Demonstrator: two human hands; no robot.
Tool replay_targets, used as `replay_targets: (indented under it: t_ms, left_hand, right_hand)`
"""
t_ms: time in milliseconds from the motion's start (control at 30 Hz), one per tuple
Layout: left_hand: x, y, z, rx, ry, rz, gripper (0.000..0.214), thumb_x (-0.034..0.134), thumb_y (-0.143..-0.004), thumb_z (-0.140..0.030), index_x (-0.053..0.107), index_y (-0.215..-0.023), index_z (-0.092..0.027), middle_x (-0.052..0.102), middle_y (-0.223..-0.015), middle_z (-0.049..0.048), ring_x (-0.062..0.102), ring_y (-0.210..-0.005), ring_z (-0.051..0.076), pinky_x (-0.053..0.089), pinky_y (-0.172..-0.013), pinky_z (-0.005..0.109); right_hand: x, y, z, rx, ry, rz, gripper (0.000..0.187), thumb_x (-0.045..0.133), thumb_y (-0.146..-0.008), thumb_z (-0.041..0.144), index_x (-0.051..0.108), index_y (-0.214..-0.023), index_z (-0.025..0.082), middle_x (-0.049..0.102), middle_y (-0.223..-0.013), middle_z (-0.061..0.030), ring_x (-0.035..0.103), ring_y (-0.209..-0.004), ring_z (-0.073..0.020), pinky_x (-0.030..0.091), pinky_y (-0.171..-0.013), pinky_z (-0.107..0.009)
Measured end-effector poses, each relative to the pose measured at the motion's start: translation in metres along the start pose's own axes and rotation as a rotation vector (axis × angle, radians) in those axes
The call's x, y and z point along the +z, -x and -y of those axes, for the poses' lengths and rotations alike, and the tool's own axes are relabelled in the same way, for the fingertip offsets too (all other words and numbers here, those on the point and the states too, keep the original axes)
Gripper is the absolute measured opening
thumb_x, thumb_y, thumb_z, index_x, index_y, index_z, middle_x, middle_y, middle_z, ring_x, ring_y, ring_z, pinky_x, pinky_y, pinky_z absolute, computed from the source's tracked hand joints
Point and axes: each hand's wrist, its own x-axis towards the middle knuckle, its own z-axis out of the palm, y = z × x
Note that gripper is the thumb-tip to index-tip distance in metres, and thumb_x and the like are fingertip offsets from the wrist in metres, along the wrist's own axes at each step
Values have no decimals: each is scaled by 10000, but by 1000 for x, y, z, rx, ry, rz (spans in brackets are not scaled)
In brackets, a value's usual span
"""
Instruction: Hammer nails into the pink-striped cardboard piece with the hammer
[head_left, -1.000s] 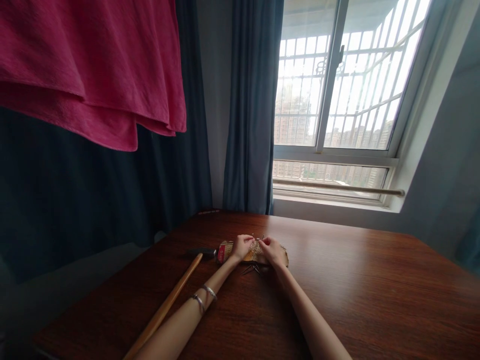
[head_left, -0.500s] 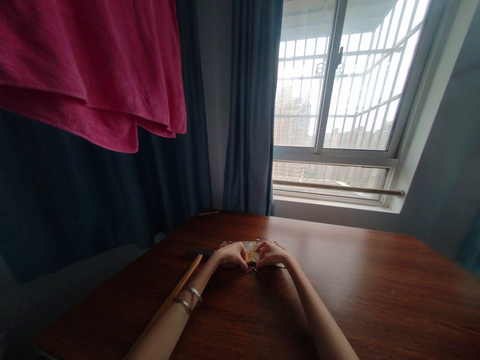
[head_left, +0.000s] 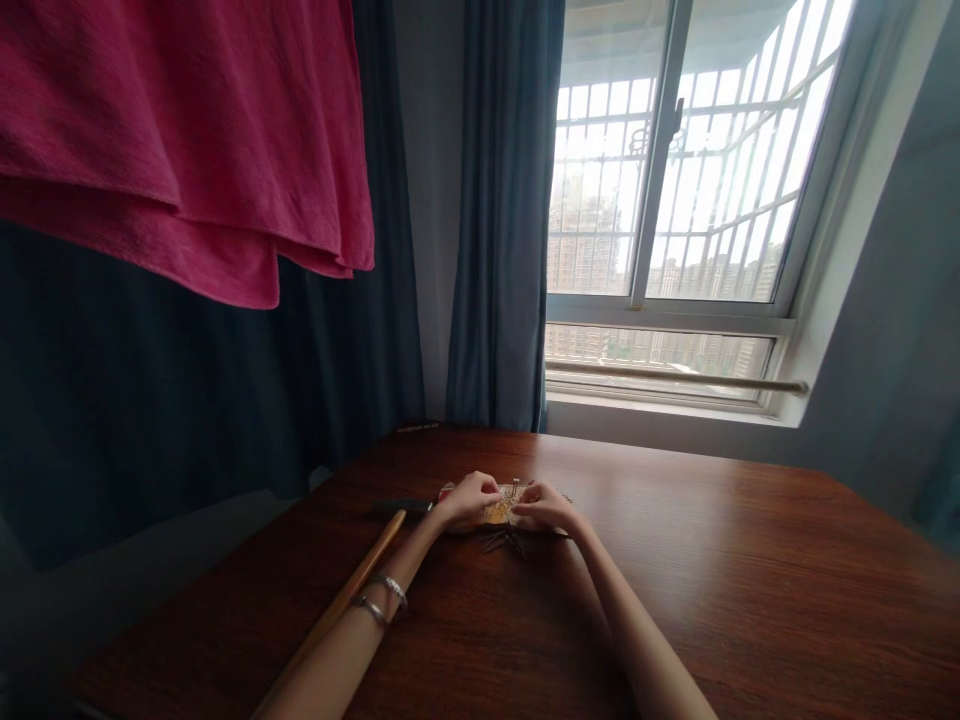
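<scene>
A small, flat, light piece with a yellow speckled pattern (head_left: 496, 514) lies on the table between my hands. My left hand (head_left: 472, 493) is over its left part, fingers curled and thumb drawn close to them. Over the right part is my right hand (head_left: 543, 505), its fingers bent together toward the middle. Anything pinched in either hand is too small to make out. Two thin upright pins or sticks (head_left: 515, 488) stand at the far side of the piece. Several thin dark sticks (head_left: 506, 541) fan out at its near edge.
A long wooden stick (head_left: 367, 566) lies beside my left forearm. Beyond it is a dark flat object (head_left: 401, 507), partly hidden. The brown wooden table (head_left: 720, 580) reaches toward the window (head_left: 675, 200). A pink towel (head_left: 187, 150) hangs at upper left, before blue curtains (head_left: 499, 220).
My left fingers have moved up and away from the near edge, over the piece. My right fingertips have shifted slightly away from me too. More of the dark sticks now shows.
</scene>
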Motion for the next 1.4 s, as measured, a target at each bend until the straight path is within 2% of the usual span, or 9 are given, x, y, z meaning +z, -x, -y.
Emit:
replay_targets:
  t_ms: [67,100,200,400,633,933,1133,1267,1400]
  left_hand:
    - [10,-7,3,51,71,-157,311,523,-721,-356,672,-855,-118,674,-824,57,592,-766,169,427,-678,236]
    - [16,-9,5,70,113,-198,312,514,-730,-338,665,-894,-119,675,-873,65,596,-806,171,434,-715,241]
    - [33,-15,11,100,177,-222,310,498,-749,-303,655,-946,-122,676,-933,74,605,-850,170,444,-766,245]
    - [50,-17,12,102,65,-302,239,484,-748,-226,667,-868,-129,686,-846,65,616,-765,157,448,-716,239]
    - [56,-22,15,61,-63,-348,169,516,-703,-171,657,-796,-156,661,-767,35,584,-682,128,425,-657,220]
    - [57,-21,17,67,-36,-385,182,499,-727,-166,664,-805,-156,663,-780,42,587,-702,134,429,-679,223]
    - [61,-27,21,43,57,-434,162,526,-733,-239,655,-792,-159,666,-749,37,596,-677,137,443,-658,233]
    - [65,-32,19,19,201,-455,198,552,-721,-303,647,-785,-141,659,-711,45,598,-652,145,459,-631,241]
    - [60,-32,16,15,310,-443,214,589,-681,-319,640,-743,-121,660,-734,62,601,-695,161,469,-656,253]
  right_hand:
    - [4,-1,-2,26,18,-99,300,482,-788,393,655,-860,158,651,-784,-30,572,-735,-154,400,-637,-233]
    - [7,-1,-2,30,34,-147,296,444,-814,368,635,-924,170,653,-808,-27,575,-734,-148,400,-633,-230]
    - [15,0,1,25,86,-244,253,438,-824,309,599,-1005,235,658,-876,-9,575,-789,-143,397,-674,-228]
    - [29,1,6,-12,193,-367,194,433,-829,248,610,-907,240,647,-945,-37,532,-927,-166,357,-799,-256]
    - [38,-5,0,-1,235,-446,171,413,-838,263,582,-833,236,638,-878,-32,535,-864,-160,350,-752,-239]
    - [38,-8,-4,16,151,-471,136,456,-805,265,587,-771,248,642,-816,-11,546,-796,-153,354,-686,-224]
    - [36,-7,-3,-2,13,-469,126,450,-795,278,568,-758,255,639,-763,8,556,-736,-144,373,-654,-219]
    - [33,-9,-3,0,-95,-434,147,417,-807,307,556,-812,257,627,-725,35,566,-681,-124,404,-639,-207]
    - [22,-12,-4,31,-177,-341,177,454,-783,322,583,-806,203,650,-766,-1,594,-737,-136,440,-651,-213]
